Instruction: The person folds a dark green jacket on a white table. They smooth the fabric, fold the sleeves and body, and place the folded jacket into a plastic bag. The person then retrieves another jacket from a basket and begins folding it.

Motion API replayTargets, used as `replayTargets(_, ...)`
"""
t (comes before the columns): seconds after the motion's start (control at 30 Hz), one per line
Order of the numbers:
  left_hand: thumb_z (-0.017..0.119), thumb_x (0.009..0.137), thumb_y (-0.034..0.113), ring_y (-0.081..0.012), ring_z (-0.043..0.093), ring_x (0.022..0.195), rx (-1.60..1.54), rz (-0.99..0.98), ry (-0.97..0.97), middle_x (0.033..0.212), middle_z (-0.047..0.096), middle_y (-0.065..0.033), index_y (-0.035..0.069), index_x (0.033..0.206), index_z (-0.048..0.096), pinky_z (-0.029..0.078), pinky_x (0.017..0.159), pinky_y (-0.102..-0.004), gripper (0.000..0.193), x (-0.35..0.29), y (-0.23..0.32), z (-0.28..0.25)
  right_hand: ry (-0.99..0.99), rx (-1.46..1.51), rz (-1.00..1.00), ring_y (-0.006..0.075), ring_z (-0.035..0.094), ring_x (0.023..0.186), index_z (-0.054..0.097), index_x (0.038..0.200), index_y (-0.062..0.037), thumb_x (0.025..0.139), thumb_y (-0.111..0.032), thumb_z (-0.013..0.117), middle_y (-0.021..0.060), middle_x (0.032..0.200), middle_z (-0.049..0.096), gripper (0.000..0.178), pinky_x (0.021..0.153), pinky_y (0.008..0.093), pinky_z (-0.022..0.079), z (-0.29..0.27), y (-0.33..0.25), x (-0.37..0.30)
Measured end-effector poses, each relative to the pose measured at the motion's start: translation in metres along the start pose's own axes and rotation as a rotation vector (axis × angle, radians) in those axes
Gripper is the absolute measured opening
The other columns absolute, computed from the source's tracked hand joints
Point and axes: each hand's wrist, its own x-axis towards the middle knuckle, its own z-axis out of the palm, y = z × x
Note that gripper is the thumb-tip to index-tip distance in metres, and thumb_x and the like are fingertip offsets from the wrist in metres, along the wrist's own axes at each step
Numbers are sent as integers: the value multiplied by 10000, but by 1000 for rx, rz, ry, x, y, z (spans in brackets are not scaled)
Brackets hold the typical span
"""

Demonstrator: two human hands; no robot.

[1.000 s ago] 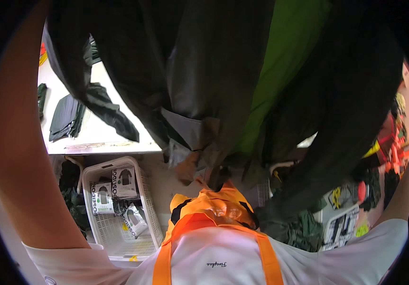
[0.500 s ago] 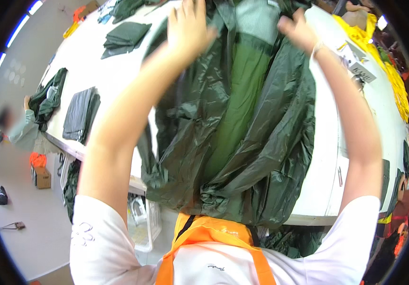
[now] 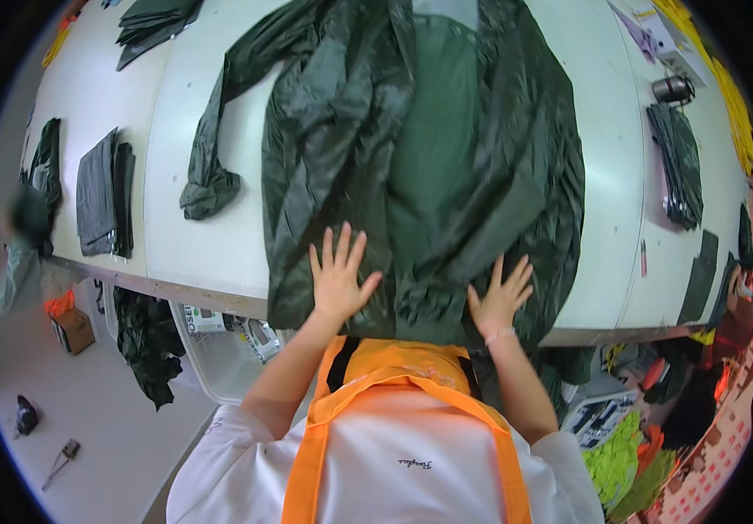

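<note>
A dark green rain jacket lies open on the white table in front of me, its lighter green lining showing down the middle. Its left-lying sleeve is bent out to the side, with the cuff on the table. My left hand rests flat on the lower left panel, fingers spread. On the lower right panel, my right hand presses down with its fingers apart too. The jacket's hem reaches the table's front edge, close to my orange apron. Its upper end runs out of the picture.
Folded dark garments lie on the left, and another folded pile on the right beside a dark cylinder. A red pen lies nearby. A white basket stands below the table's edge. Another person is at far left.
Both hands have come from the jacket's upper end down to its lower panels. My view has shifted, and the jacket's left-lying sleeve is now spread outward.
</note>
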Motion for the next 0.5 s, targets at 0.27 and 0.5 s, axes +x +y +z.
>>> replayTargets(0.27,715,723,385,-363,298,1316,-58,-3,239,1377,387,-127,95,1265,466,201,1076,-541,663,83,-30,-17,336,403,-77,435,227,1353,478,1329,-51,904,-450,531,305,1439,264,586,1091,547,169,-21,-58,73)
replayTargets(0.5,683,768,189,-356,530,992,-209,-193,243,1094,503,-165,14,1113,504,473,789,-406,427,79,8,1,-43,1116,16,321,635,909,424,1321,31,717,-106,634,247,1096,617,654,808,355,490,-18,-105,84)
